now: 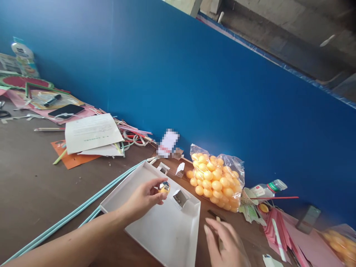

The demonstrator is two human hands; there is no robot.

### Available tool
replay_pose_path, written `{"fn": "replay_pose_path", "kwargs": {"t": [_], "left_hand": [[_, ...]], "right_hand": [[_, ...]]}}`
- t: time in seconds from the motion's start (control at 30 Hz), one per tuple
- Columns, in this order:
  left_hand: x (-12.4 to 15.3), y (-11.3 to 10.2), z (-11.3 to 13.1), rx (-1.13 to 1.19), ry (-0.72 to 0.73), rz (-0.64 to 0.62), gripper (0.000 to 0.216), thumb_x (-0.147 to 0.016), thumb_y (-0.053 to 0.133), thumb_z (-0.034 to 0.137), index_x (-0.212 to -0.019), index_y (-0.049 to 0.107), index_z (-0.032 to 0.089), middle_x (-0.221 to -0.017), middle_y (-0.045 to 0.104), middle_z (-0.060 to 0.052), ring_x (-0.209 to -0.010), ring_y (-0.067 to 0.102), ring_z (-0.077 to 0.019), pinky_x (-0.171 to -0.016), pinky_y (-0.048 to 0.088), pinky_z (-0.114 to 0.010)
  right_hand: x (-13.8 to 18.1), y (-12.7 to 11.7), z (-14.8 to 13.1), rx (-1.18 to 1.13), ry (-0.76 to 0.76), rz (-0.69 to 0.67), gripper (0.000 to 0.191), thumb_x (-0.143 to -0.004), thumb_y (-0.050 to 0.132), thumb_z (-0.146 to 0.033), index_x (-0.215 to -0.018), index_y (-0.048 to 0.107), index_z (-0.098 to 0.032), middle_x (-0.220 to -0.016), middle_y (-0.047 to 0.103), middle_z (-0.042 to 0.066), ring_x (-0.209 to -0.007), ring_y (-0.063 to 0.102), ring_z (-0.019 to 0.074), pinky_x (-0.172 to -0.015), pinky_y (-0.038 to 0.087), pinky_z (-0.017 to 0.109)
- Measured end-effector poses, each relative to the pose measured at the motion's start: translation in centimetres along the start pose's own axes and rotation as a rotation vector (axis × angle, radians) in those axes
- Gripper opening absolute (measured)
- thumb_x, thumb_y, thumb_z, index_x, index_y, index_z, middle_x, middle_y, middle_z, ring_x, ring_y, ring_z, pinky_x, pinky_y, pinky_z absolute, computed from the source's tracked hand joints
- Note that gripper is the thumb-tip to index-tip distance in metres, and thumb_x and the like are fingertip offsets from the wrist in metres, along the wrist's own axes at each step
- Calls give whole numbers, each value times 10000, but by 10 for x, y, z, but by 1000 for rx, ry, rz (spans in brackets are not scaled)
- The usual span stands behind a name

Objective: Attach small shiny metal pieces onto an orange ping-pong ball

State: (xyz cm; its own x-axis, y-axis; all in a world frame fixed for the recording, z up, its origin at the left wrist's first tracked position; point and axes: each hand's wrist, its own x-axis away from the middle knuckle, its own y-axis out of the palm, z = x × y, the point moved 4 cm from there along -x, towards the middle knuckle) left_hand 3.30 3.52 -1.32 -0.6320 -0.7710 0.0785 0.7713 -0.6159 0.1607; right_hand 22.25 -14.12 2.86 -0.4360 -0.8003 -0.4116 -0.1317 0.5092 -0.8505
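My left hand (146, 196) pinches a shiny ball (164, 187), silver on top with a golden sheen below, between thumb and fingers. It is held over a shallow white box tray (155, 230) on the brown table. Beside the ball, a small white open box (180, 199) with a greyish inside sits in the tray. At the lower right, my right hand (226, 241) hovers by the tray's right side, slightly blurred, fingers bent and apart, with no held thing visible. A thin dark object (213, 214) lies just beyond its fingertips; its kind is unclear.
Behind the tray stands a clear bag of orange balls (217, 181). Light-blue tubes (91, 196) run along the tray's left. Papers (93, 133) and craft strips clutter the left; a bottle (268, 189), paper cup (249, 196) and pink paper (314, 244) lie right. A blue partition (167, 74) rises behind.
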Motion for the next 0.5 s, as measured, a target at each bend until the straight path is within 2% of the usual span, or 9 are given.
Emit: {"fn": "replay_pose_path", "kwargs": {"t": [0.1, 0.2, 0.3, 0.5], "left_hand": [[0, 1, 4, -6, 0, 2, 566, -705, 617, 363, -1218, 490, 163, -765, 605, -15, -694, 588, -164, -706, 470, -329], [-2, 2, 5, -5, -7, 19, 575, -694, 631, 358, -1207, 491, 142, -712, 592, -3, -650, 575, -152, -681, 463, -317], [-5, 2, 1, 21, -5, 36, 583, -681, 644, 357, -1193, 496, 120, -694, 585, -2, -619, 555, -142, -655, 463, -309], [-9, 3, -9, 32, -5, 21, 569, -694, 632, 340, -1204, 487, 134, -711, 578, -6, -614, 557, -142, -636, 459, -302]], "right_hand": [[-35, 18, -33, 150, -146, -160, 185, -850, 470, -285, -953, 622, -308, -910, 592, 29, -874, 529, 184, -754, 378, 282], [-61, 40, -54, 341, -240, -255, 243, -850, 433, -190, -798, 657, -270, -772, 586, 39, -783, 519, 185, -694, 343, 289], [-73, 61, -63, 425, -286, -288, 243, -818, 461, -156, -723, 664, -251, -745, 613, 43, -764, 525, 199, -664, 315, 308], [-81, 90, -64, 439, -354, -348, 196, -741, 531, -142, -636, 671, -230, -681, 672, 40, -682, 574, 199, -584, 290, 303]]}}
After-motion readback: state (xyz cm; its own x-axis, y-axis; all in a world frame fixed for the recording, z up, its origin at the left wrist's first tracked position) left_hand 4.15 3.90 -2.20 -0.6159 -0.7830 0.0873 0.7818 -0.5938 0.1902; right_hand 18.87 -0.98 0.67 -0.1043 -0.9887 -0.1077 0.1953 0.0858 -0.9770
